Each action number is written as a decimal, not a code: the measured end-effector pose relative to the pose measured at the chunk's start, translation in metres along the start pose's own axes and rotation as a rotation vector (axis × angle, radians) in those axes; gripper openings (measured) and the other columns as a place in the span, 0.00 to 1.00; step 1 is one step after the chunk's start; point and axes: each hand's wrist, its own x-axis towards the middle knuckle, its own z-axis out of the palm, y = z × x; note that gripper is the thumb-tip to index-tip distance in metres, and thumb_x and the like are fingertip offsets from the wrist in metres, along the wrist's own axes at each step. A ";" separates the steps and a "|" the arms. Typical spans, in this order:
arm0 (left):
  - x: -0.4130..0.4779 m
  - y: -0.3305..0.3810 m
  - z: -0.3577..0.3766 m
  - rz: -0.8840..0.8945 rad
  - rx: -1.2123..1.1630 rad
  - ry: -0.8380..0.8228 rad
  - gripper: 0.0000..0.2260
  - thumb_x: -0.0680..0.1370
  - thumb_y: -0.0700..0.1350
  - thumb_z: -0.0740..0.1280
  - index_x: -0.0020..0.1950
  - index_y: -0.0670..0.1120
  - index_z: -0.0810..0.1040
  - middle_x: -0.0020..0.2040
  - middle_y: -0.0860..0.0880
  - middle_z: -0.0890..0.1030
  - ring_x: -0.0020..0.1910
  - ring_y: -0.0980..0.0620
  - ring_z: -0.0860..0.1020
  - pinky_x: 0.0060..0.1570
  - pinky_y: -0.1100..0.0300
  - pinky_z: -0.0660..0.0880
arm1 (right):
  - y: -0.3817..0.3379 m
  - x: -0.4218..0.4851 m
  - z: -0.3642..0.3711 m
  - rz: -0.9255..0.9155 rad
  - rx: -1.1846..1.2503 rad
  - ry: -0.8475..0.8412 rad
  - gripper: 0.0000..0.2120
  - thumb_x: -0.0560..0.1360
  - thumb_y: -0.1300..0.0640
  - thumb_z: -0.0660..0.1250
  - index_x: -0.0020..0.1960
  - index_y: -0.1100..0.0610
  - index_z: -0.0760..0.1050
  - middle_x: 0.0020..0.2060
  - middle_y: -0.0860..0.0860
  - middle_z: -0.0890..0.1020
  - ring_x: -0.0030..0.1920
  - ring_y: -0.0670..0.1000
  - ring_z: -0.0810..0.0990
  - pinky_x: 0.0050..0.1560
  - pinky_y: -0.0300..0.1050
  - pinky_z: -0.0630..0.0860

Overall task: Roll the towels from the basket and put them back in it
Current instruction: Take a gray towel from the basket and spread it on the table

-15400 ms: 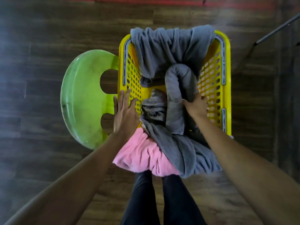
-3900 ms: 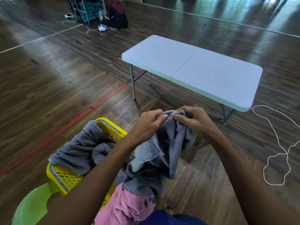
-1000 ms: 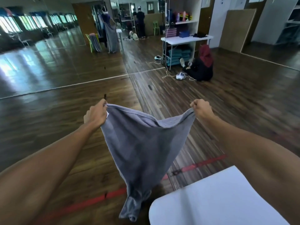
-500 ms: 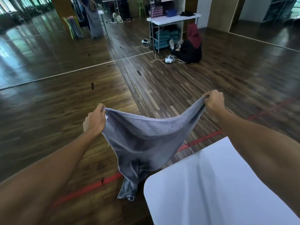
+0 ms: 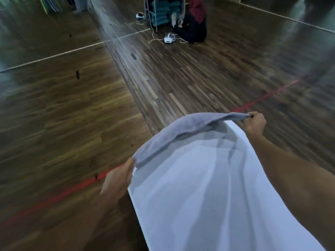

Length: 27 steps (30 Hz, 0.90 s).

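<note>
Both hands pinch 1 grey towel by its corners: left hand near, right hand far, stretched over white surface.

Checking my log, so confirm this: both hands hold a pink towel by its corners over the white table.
Wrong in one respect: the towel is grey, not pink. The head view shows the left hand and right hand holding it by its corners over the white table.
</note>
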 end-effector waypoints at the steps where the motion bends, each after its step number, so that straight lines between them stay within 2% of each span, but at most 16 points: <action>1: -0.016 0.006 0.013 0.052 0.040 -0.062 0.09 0.82 0.51 0.53 0.61 0.57 0.66 0.52 0.46 0.83 0.47 0.41 0.83 0.43 0.51 0.77 | 0.018 -0.007 -0.008 -0.013 -0.032 -0.012 0.14 0.74 0.71 0.58 0.55 0.69 0.79 0.52 0.67 0.81 0.55 0.64 0.79 0.52 0.50 0.71; 4: -0.053 0.014 0.039 0.103 0.070 -0.194 0.13 0.80 0.51 0.57 0.65 0.59 0.67 0.55 0.54 0.83 0.50 0.46 0.83 0.46 0.52 0.78 | 0.067 -0.022 -0.030 -0.051 -0.137 -0.081 0.13 0.72 0.74 0.58 0.52 0.70 0.78 0.48 0.64 0.81 0.50 0.65 0.79 0.47 0.50 0.72; 6: -0.073 0.013 0.055 0.170 0.127 -0.261 0.17 0.77 0.48 0.63 0.64 0.60 0.66 0.51 0.57 0.83 0.47 0.51 0.83 0.42 0.56 0.79 | 0.099 -0.026 -0.042 -0.041 -0.242 -0.098 0.13 0.72 0.74 0.57 0.52 0.69 0.77 0.50 0.64 0.80 0.50 0.66 0.78 0.49 0.53 0.73; 8: -0.089 0.013 0.066 0.288 0.198 -0.288 0.22 0.72 0.45 0.70 0.62 0.59 0.68 0.46 0.60 0.83 0.41 0.57 0.82 0.35 0.62 0.78 | 0.127 -0.027 -0.054 -0.028 -0.360 -0.102 0.15 0.74 0.72 0.57 0.56 0.68 0.76 0.54 0.67 0.77 0.54 0.69 0.77 0.55 0.57 0.73; 10: -0.100 0.015 0.077 0.335 0.244 -0.335 0.16 0.72 0.47 0.68 0.57 0.60 0.71 0.42 0.61 0.81 0.38 0.59 0.80 0.37 0.65 0.74 | 0.151 -0.025 -0.064 -0.042 -0.492 -0.134 0.14 0.75 0.69 0.57 0.57 0.70 0.75 0.55 0.70 0.75 0.55 0.71 0.75 0.59 0.61 0.71; 12: -0.108 0.010 0.091 0.465 0.346 -0.296 0.08 0.73 0.50 0.64 0.50 0.59 0.73 0.40 0.60 0.76 0.39 0.58 0.76 0.42 0.64 0.65 | 0.172 -0.025 -0.068 -0.108 -0.635 -0.139 0.14 0.74 0.65 0.55 0.54 0.71 0.74 0.53 0.71 0.76 0.53 0.71 0.75 0.57 0.61 0.70; 14: -0.113 0.004 0.104 0.469 0.352 -0.234 0.05 0.75 0.52 0.60 0.49 0.58 0.74 0.48 0.55 0.74 0.47 0.52 0.73 0.47 0.59 0.64 | 0.185 -0.027 -0.068 -0.205 -0.816 -0.131 0.14 0.73 0.61 0.58 0.52 0.68 0.76 0.52 0.69 0.78 0.54 0.68 0.75 0.61 0.60 0.68; 16: -0.112 -0.001 0.114 0.434 0.317 -0.189 0.07 0.76 0.52 0.59 0.48 0.57 0.77 0.61 0.50 0.74 0.59 0.48 0.71 0.55 0.54 0.66 | 0.187 -0.029 -0.062 -0.249 -0.959 -0.143 0.15 0.75 0.56 0.58 0.56 0.63 0.77 0.57 0.64 0.79 0.60 0.64 0.74 0.70 0.60 0.59; 18: -0.108 0.003 0.117 0.431 0.230 -0.204 0.08 0.75 0.50 0.60 0.46 0.54 0.78 0.68 0.47 0.72 0.66 0.47 0.69 0.62 0.54 0.64 | 0.182 -0.031 -0.056 -0.295 -1.022 -0.122 0.20 0.78 0.48 0.54 0.58 0.61 0.76 0.57 0.64 0.79 0.61 0.63 0.73 0.72 0.63 0.50; 20: -0.100 0.011 0.115 0.408 0.138 -0.190 0.09 0.76 0.49 0.59 0.43 0.50 0.78 0.65 0.48 0.76 0.64 0.48 0.72 0.62 0.58 0.64 | 0.175 -0.030 -0.050 -0.323 -1.063 -0.103 0.26 0.79 0.39 0.51 0.57 0.59 0.75 0.55 0.65 0.80 0.61 0.63 0.74 0.72 0.64 0.45; 22: -0.092 0.019 0.113 0.363 0.089 -0.153 0.12 0.79 0.49 0.56 0.45 0.48 0.77 0.57 0.50 0.80 0.56 0.50 0.77 0.57 0.58 0.68 | 0.169 -0.027 -0.042 -0.279 -1.180 -0.142 0.28 0.78 0.34 0.51 0.59 0.57 0.73 0.56 0.64 0.79 0.62 0.62 0.73 0.72 0.63 0.45; 24: -0.082 0.026 0.115 0.296 0.048 -0.125 0.14 0.82 0.52 0.53 0.49 0.48 0.76 0.48 0.52 0.79 0.47 0.51 0.77 0.51 0.55 0.73 | 0.160 -0.026 -0.030 -0.285 -1.202 -0.161 0.23 0.78 0.41 0.58 0.62 0.58 0.71 0.60 0.63 0.75 0.62 0.62 0.70 0.70 0.62 0.56; 26: -0.071 0.030 0.119 0.260 0.066 -0.089 0.15 0.82 0.53 0.54 0.56 0.48 0.77 0.46 0.51 0.81 0.45 0.50 0.78 0.49 0.54 0.73 | 0.156 -0.025 -0.016 -0.418 -1.024 -0.205 0.16 0.78 0.56 0.62 0.64 0.60 0.69 0.60 0.64 0.71 0.60 0.65 0.69 0.63 0.60 0.67; 27: -0.065 0.032 0.123 0.264 0.104 -0.069 0.15 0.82 0.52 0.55 0.58 0.47 0.78 0.46 0.50 0.81 0.45 0.49 0.78 0.49 0.54 0.71 | 0.154 -0.025 -0.009 -0.508 -0.923 -0.283 0.18 0.76 0.62 0.62 0.65 0.60 0.68 0.61 0.64 0.69 0.61 0.65 0.68 0.60 0.61 0.69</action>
